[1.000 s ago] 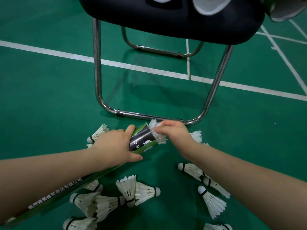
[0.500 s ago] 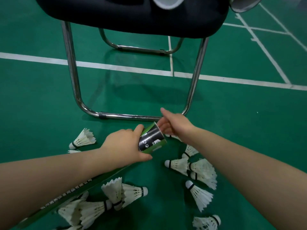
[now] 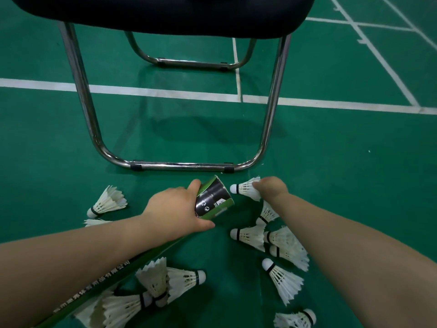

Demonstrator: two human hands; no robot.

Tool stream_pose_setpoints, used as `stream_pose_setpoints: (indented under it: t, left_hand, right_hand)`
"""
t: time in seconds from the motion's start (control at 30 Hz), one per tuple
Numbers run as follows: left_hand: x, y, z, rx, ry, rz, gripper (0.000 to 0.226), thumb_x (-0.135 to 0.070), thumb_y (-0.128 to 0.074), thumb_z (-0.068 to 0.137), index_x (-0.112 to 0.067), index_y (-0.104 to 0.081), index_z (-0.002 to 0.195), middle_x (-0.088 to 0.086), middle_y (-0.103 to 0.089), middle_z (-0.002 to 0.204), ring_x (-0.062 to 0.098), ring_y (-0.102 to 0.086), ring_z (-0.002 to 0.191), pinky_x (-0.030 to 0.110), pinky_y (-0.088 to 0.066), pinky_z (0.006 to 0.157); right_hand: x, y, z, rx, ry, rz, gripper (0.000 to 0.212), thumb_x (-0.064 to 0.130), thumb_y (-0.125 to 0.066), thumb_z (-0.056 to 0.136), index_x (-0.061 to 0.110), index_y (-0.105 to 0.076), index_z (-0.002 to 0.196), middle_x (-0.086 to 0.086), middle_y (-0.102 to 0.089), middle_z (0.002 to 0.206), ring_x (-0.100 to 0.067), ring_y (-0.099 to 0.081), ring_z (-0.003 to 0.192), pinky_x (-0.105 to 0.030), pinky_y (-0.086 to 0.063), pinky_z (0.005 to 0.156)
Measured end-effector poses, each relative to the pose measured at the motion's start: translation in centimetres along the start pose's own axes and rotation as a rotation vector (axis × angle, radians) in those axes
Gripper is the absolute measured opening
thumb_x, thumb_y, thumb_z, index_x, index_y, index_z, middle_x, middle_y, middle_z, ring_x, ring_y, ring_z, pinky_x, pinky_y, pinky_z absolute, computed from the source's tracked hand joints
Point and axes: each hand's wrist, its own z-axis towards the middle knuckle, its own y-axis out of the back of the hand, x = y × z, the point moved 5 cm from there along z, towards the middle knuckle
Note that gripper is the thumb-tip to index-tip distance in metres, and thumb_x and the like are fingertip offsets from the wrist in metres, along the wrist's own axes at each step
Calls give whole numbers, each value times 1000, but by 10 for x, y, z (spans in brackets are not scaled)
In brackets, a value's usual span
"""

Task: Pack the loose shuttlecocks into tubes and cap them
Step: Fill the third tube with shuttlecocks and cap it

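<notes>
a green court floor fills the view, crossed by white lines from 9 to 3 o'clock. at 12 o'clock stands a chair with a black seat and a chrome tube frame.

Left arm covering tube middle, end running off bottom edge. Top edge cropping seat. Right hand hiding fingertips on shuttlecock.

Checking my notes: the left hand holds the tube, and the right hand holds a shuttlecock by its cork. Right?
No: the head view shows the right hand holding the shuttlecock by its feathers; the left hand holds the tube.
</notes>
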Motion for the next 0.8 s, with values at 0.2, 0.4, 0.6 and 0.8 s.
stream_pose_setpoints:
  t: [0.2,0.4,0.6,0.8]
  left_hand:
    - [8,-5,3,28,34,-47,70,-72,-57,68,-25,-33,114,-7,-52,76,10,-53,66,30,-53,58]
    - [8,-3,-3,17,33,-64,72,-72,-58,67,-25,-32,115,-7,-53,77,10,-54,65,30,-54,58]
    - [-2,9,-11,-43,3,-76,74,-73,-58,66,-25,-32,116,-6,-51,79,15,-53,70,28,-46,58]
    - [-19,19,-16,-78,-45,-60,84,-75,-56,65,-27,-27,127,-5,-52,87,17,-53,78,28,-44,63]
  right_hand:
    - [28,16,-29,-137,77,516,21,17,-55,85,17,-59,64,-2,-57,69,-20,-54,68,-34,-49,70]
    - [75,32,-79,187,385,448,20,10,-57,86,11,-61,67,0,-57,71,-15,-53,71,-19,-41,62]
    - [87,16,-103,535,475,250,26,23,-51,94,17,-56,69,4,-51,62,-11,-46,62,-28,-38,72]
    - [81,2,-128,980,306,355,38,45,-34,96,14,-57,101,0,-64,97,-15,-60,92,-28,-46,92]
